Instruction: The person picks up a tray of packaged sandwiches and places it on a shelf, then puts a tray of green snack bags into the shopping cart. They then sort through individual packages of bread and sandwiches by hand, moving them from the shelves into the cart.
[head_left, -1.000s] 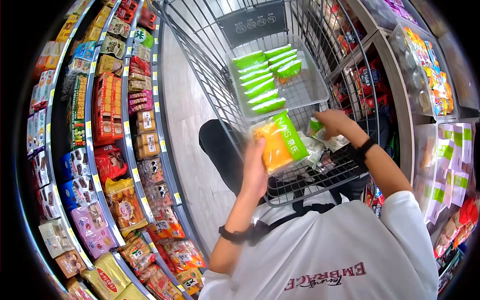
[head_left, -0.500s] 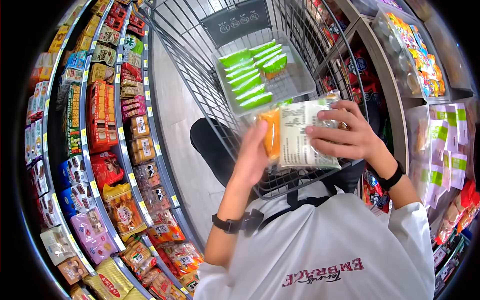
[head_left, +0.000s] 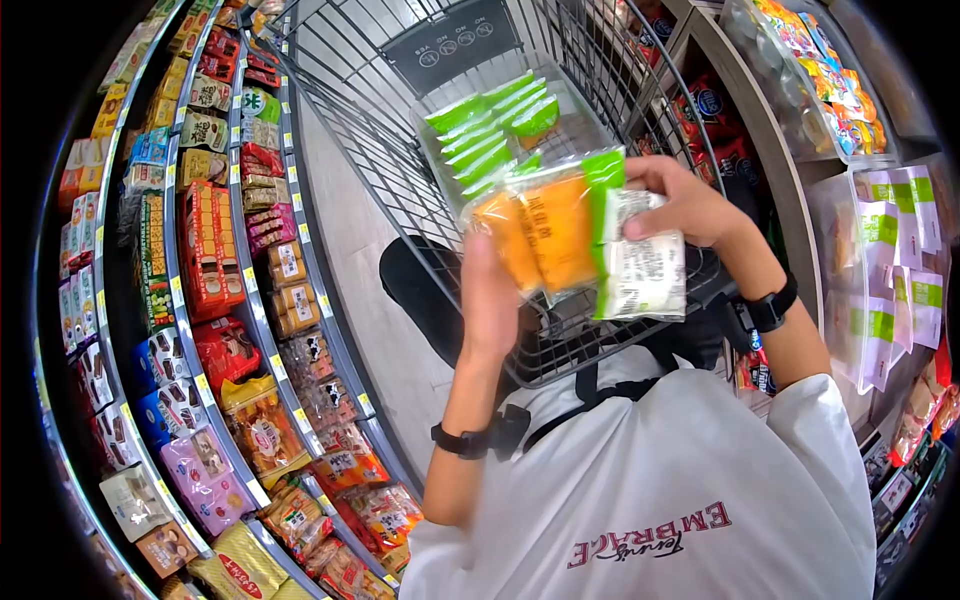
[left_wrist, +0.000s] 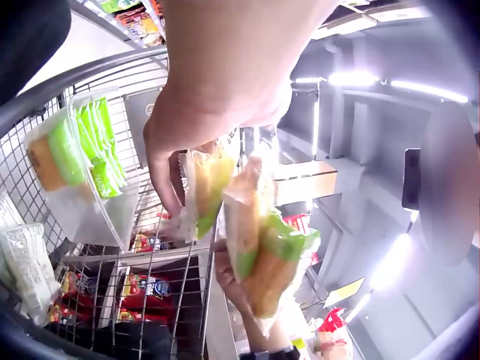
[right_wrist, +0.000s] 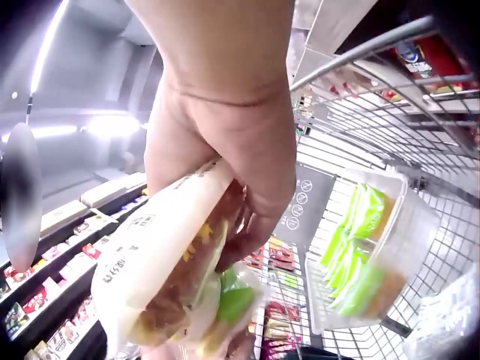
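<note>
Above the cart's near end, my left hand (head_left: 490, 300) holds a clear pack of orange-yellow bread (head_left: 530, 235) by its left side. My right hand (head_left: 690, 205) grips another bread pack (head_left: 645, 265), its printed white back turned up, thumb on top. The two packs overlap side by side, a green band between them. From the right wrist, a browned filling shows through the right-hand pack (right_wrist: 176, 277). Just beyond the hands, a clear plastic bin (head_left: 588, 125) holds green-topped packs (head_left: 475, 140) standing in two rows.
The wire shopping cart (head_left: 370, 150) surrounds the bin. Snack shelves (head_left: 270, 300) line the left side. On the right, clear bins hold purple-and-green packs (head_left: 880, 240) and colourful bags (head_left: 835, 80). A white pack (left_wrist: 30, 262) lies in the cart.
My right hand has lifted a pack from the cart and brought it beside the left hand's bread. Both packs have since turned and shifted slightly; the left hand keeps its pack.
</note>
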